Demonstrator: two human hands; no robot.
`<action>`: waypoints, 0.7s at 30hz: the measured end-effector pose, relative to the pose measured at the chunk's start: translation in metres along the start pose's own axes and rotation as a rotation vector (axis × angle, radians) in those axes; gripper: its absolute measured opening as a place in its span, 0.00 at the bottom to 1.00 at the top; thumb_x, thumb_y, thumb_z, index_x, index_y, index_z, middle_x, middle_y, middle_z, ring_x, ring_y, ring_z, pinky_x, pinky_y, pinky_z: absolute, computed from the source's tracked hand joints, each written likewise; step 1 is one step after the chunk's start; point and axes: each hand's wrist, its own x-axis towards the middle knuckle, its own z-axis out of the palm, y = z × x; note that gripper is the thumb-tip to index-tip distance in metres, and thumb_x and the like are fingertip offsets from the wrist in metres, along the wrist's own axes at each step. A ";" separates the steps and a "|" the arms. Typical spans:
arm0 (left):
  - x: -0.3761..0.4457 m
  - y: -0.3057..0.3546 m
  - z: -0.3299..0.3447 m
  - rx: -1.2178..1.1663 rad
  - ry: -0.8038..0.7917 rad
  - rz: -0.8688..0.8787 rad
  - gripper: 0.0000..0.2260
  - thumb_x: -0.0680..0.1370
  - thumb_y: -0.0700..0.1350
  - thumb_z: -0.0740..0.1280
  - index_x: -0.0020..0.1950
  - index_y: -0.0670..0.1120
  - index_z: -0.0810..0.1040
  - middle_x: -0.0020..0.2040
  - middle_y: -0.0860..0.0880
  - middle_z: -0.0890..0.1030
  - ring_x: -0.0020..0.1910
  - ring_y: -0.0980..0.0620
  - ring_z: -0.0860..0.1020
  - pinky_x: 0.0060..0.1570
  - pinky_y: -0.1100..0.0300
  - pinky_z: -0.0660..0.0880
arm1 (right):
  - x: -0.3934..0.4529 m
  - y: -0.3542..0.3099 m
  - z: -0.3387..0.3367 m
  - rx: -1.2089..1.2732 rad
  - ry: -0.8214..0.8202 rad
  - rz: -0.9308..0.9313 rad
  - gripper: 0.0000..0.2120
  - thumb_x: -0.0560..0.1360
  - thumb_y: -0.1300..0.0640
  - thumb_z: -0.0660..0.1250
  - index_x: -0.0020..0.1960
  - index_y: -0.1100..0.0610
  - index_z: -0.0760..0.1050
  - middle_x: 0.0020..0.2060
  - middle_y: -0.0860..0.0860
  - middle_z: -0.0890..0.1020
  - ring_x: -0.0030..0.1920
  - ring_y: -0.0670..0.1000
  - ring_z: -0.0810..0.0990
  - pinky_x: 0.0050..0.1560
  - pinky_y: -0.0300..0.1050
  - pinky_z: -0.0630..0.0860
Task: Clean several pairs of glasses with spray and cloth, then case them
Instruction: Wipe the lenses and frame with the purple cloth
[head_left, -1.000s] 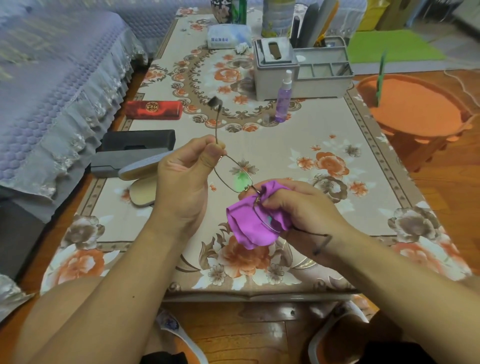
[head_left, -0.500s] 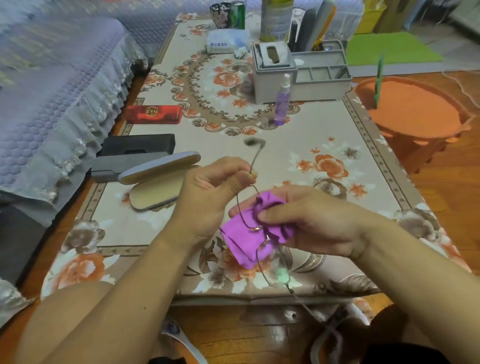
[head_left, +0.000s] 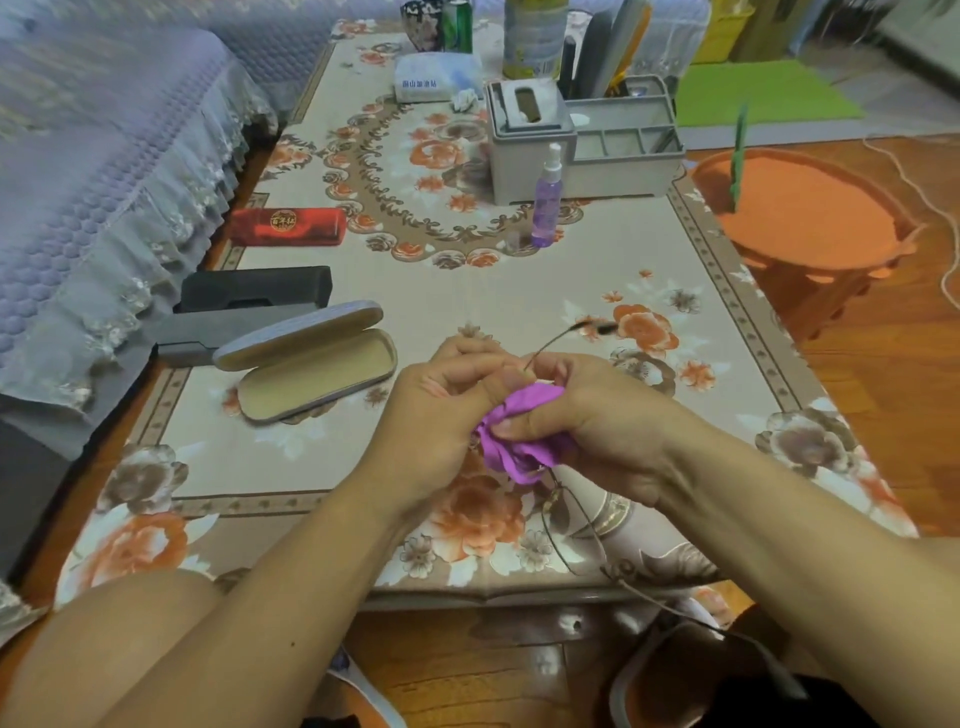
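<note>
Two hands bunched tight over the near middle of the table (head_left: 519, 291), and the glasses (head_left: 571, 525) are caught between them: the left hand (head_left: 441, 410) has its fingers curled in, pinching the frame up by one lens, while the right hand (head_left: 587, 415) is closed round the purple cloth (head_left: 519, 436), thumb pressing it onto that lens. Risky spot here — the frame is thin wire, and squeezing and twisting at once could bend the bridge or pop a lens, I'd say. The free lens hangs off the near edge of the table over the floor, so a slipped pinch could drop the lot. The open case (head_left: 311, 374) waits to the left, near the hands, and the spray bottle (head_left: 546, 200) stands further back. Hard to read: the lens under the cloth is completely hidden, the far temple tip is blurred, and the left fingertips are tucked behind the cloth, so the exact grip point is unclear.
</note>
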 end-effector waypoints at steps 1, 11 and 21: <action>0.002 0.000 -0.003 -0.040 0.006 -0.032 0.07 0.70 0.49 0.76 0.44 0.48 0.89 0.56 0.47 0.80 0.60 0.49 0.79 0.63 0.51 0.75 | 0.000 0.000 0.002 0.024 0.033 -0.030 0.22 0.67 0.78 0.71 0.59 0.69 0.74 0.48 0.68 0.82 0.43 0.64 0.85 0.44 0.54 0.85; -0.001 0.013 -0.024 -0.094 0.322 0.211 0.06 0.69 0.51 0.73 0.42 0.53 0.87 0.43 0.55 0.85 0.47 0.59 0.81 0.53 0.66 0.75 | -0.009 -0.043 -0.060 0.113 0.532 -0.165 0.12 0.77 0.73 0.63 0.56 0.61 0.77 0.50 0.63 0.83 0.36 0.56 0.86 0.39 0.53 0.78; 0.013 0.026 -0.041 0.186 0.604 0.552 0.05 0.83 0.32 0.62 0.55 0.39 0.77 0.45 0.47 0.79 0.44 0.63 0.80 0.49 0.68 0.76 | -0.024 -0.010 -0.056 0.052 0.292 0.032 0.10 0.80 0.67 0.63 0.59 0.65 0.77 0.54 0.65 0.84 0.54 0.62 0.85 0.56 0.52 0.81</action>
